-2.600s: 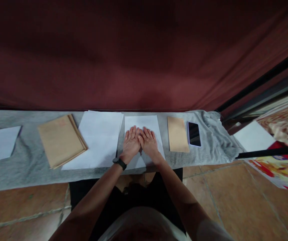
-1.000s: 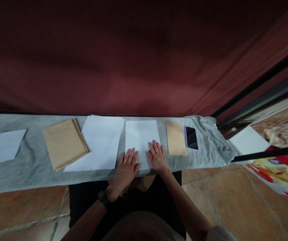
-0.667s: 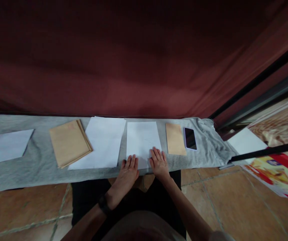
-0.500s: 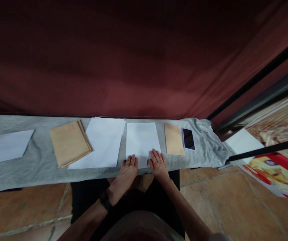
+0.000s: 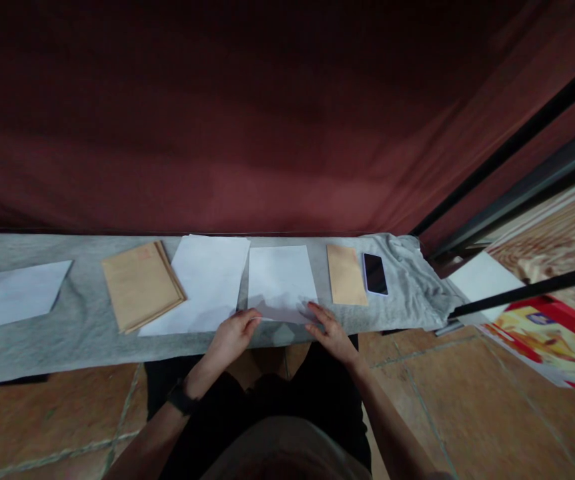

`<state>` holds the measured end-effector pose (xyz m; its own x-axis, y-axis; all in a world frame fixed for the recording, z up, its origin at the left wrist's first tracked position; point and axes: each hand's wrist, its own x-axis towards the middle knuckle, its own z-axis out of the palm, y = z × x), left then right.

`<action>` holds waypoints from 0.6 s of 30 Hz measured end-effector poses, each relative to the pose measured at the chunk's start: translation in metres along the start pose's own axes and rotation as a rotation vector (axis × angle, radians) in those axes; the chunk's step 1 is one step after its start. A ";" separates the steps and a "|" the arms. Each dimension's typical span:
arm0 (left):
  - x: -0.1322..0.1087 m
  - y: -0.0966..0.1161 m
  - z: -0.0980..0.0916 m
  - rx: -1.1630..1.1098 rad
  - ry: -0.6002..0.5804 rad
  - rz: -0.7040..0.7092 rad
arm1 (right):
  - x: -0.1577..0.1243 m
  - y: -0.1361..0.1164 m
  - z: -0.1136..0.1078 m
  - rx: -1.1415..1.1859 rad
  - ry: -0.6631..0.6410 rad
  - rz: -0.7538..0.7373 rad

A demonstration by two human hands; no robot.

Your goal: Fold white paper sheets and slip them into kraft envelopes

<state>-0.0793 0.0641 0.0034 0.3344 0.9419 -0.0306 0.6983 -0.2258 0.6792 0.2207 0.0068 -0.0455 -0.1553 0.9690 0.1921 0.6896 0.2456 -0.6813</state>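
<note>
White paper sheet (image 5: 281,277), left of small kraft envelope (image 5: 347,275): flat pressing now replaced by left hand (image 5: 235,335) pinching, right hand (image 5: 332,338) at envelope-side corner, fingers parted, near edge apparently lifted.

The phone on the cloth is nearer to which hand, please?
Right: the right hand is left of the phone; the left hand is farther left, at a corner of the white sheet.

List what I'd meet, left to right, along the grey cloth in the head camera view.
Flat white paper → stack of brown paper → larger white paper sheets → smaller white paper sheet → tan paper rectangle → black-screened phone.
</note>
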 end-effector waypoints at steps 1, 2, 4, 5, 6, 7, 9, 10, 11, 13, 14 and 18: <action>0.001 -0.001 -0.004 -0.100 0.024 0.000 | 0.000 0.000 -0.004 0.027 0.015 0.021; 0.003 -0.001 -0.009 -0.190 0.052 -0.007 | 0.000 0.000 -0.007 0.047 0.032 0.040; 0.007 0.001 -0.016 -0.334 0.107 -0.036 | 0.004 0.000 -0.009 0.075 0.068 0.073; 0.011 0.002 -0.020 -0.392 0.124 -0.054 | 0.007 0.001 -0.008 0.091 0.087 0.090; 0.014 0.003 -0.022 -0.442 0.136 -0.071 | 0.011 0.001 -0.007 0.108 0.112 0.114; 0.019 0.003 -0.024 -0.483 0.151 -0.089 | 0.016 0.002 -0.004 0.122 0.144 0.145; 0.030 0.003 -0.025 -0.541 0.214 -0.122 | 0.027 0.003 0.001 0.153 0.208 0.213; 0.036 0.001 -0.024 -0.565 0.259 -0.132 | 0.034 0.003 0.003 0.167 0.233 0.243; 0.042 0.000 -0.022 -0.588 0.301 -0.139 | 0.041 0.003 0.006 0.182 0.243 0.264; 0.055 -0.004 -0.017 -0.641 0.349 -0.142 | 0.054 0.003 0.008 0.192 0.243 0.289; 0.060 -0.007 -0.014 -0.662 0.354 -0.145 | 0.060 0.003 0.009 0.189 0.241 0.296; 0.073 -0.018 0.000 -0.677 0.376 -0.179 | 0.079 0.006 0.012 0.145 0.261 0.330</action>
<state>-0.0679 0.1373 -0.0110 -0.0664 0.9977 -0.0139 0.1441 0.0234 0.9893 0.2043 0.0851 -0.0430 0.2533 0.9615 0.1067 0.5631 -0.0568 -0.8244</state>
